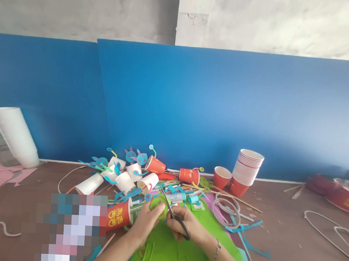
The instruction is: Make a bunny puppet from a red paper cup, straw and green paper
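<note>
Two hands work close together above the near part of the brown surface (pixel 277 229). The left hand (pixel 146 221) pinches a round green paper piece (pixel 158 202) with a printed design, holding it up between thumb and fingers. The right hand (pixel 188 223) grips dark-handled scissors (pixel 173 215), fingers curled about the handles; the blades point up and away, by the right edge of the round piece, though whether they touch it I cannot tell. A bracelet (pixel 216 251) circles the right wrist. Beneath both hands lie green paper sheets (pixel 168 249). Just beside the left hand, a red cup (pixel 119 217) with yellow print lies on its side. Beyond, white cups (pixel 125 182) lie tipped among blue paper cut-outs (pixel 142 158), some with rabbit-like ears. To the right stand one upright red cup (pixel 222 178) and, just beside it, a tall stack of cups (pixel 247 169). Far left, a white stack (pixel 16 137) leans before the blue panel (pixel 216 109)
</note>
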The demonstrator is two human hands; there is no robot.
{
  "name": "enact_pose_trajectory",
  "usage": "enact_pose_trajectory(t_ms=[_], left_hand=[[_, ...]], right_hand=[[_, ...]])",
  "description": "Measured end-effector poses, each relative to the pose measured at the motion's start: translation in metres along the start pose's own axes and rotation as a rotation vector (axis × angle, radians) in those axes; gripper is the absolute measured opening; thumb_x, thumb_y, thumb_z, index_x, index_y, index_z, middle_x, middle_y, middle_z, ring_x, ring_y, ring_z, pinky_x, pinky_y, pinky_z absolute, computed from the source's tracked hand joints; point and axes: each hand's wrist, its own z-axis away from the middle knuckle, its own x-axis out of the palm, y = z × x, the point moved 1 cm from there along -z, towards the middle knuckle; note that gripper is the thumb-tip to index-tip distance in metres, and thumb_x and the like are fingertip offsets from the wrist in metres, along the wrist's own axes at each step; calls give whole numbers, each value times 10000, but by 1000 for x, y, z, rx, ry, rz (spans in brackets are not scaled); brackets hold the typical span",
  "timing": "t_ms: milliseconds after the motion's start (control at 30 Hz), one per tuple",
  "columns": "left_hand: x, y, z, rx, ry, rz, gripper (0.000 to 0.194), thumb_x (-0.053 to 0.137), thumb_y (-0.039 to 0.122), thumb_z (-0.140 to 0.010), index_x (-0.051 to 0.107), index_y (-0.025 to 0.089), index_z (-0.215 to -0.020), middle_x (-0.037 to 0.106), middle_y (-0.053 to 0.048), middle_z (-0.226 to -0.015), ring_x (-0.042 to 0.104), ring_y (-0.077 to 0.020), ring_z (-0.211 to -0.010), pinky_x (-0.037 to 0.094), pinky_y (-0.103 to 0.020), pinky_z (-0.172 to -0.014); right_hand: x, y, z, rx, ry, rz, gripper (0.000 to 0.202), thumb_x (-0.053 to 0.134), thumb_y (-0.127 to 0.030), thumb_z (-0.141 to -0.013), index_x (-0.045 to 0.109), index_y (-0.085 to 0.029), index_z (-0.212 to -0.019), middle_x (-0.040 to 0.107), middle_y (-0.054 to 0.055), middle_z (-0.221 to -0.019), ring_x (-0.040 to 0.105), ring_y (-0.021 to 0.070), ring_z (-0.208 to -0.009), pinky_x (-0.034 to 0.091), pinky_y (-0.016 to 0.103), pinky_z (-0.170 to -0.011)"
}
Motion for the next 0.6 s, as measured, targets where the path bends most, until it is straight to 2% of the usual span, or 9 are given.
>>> enact_pose_trajectory(t_ms=[200, 367, 600], left_hand=[[1, 0, 0, -1, -20, 24, 257, 661, 389, -694, 584, 171, -805, 588, 22, -668, 571, -149, -638, 466, -263, -613], [-1, -2, -1, 8, -3, 22, 248, 649, 358, -712, 599, 167, -861, 620, 8, -722, 585, -154, -680, 473, -265, -646], [-5, -6, -2, 15, -9, -5, 220, 643, 353, -729, 600, 162, -827, 588, 21, -679, 545, -136, -635, 454, -259, -633]], right_hand=[[-2, -2, 1, -4, 0, 22, 310, 687, -428, -694, 535, -164, -748, 504, -78, -445, 450, 69, -369, 324, 160, -345], [-1, -4, 2, -28, 11, 64, 268, 662, -401, -713, 527, -169, -711, 443, -93, -417, 394, 60, -346, 281, 162, -331], [-3, -6, 4, -32, -8, 80, 230, 629, -364, -729, 516, -172, -671, 420, -92, -405, 361, 56, -333, 272, 163, -322]])
